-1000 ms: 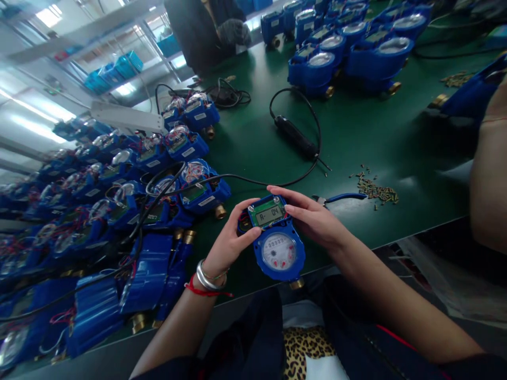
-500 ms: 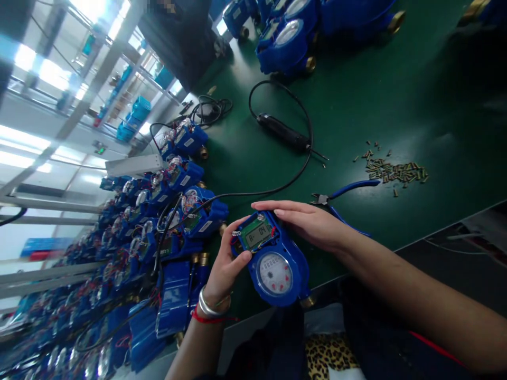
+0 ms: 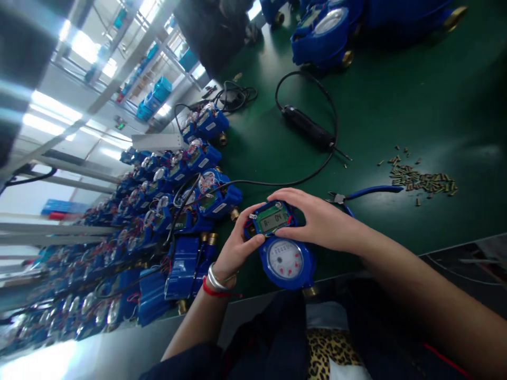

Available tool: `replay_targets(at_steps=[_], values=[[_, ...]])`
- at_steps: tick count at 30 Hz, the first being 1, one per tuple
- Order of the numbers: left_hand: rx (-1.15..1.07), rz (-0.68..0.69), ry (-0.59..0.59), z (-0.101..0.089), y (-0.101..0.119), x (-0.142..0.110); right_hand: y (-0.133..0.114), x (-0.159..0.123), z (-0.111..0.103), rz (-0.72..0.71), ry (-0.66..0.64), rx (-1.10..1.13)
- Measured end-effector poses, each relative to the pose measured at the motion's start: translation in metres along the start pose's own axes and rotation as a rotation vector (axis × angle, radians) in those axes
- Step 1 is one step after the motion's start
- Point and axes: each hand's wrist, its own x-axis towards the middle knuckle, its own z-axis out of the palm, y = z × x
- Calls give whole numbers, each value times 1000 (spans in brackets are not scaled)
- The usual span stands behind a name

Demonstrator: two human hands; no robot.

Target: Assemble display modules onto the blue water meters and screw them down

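Note:
A blue water meter (image 3: 284, 258) lies near the table's front edge, its round white dial facing up. Above the dial, a green circuit board with a small LCD screen (image 3: 272, 222) sits uncovered in the housing. My left hand (image 3: 236, 247) grips the housing's left side, thumb by the screen's lower corner. On the opposite side, my right hand (image 3: 312, 219) curls around the housing, its thumb at the screen's lower edge. Red wires show beside the screen. Blue-handled cutters (image 3: 362, 193) lie just beyond my right hand, partly hidden by it.
A black electric screwdriver (image 3: 309, 128) with a looping cable rests on the green table (image 3: 396, 105). Small brass screws (image 3: 423, 180) are heaped at the right. Rows of opened blue meters (image 3: 217, 195) stand at the left, more meters (image 3: 320, 37) at the back. A dark-clothed person (image 3: 214, 37) is beyond.
My right hand has gone from lying flat along the meter's edge to wrapping it, thumb now by the screen. The whole view has shifted, so the table's things appear further right.

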Motion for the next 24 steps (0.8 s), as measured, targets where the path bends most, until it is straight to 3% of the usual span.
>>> replay_targets(at_steps=[4,7,10,13,19,24], values=[[-43,106,48,0,-8,-2,3,0,1,67,1,15],[-37,224,193,-1,-15,-4,5,-2,2,156,-35,89],[189,321,311,-1,-14,-8,3,-4,4,237,-50,164],[439,375,352,-3,-5,-13,1,-5,6,292,-51,212],[709,359,254,-12,12,-16,-3,-5,10,316,-41,233],[669,309,147,-20,16,-7,-5,-4,12,323,-8,212]])
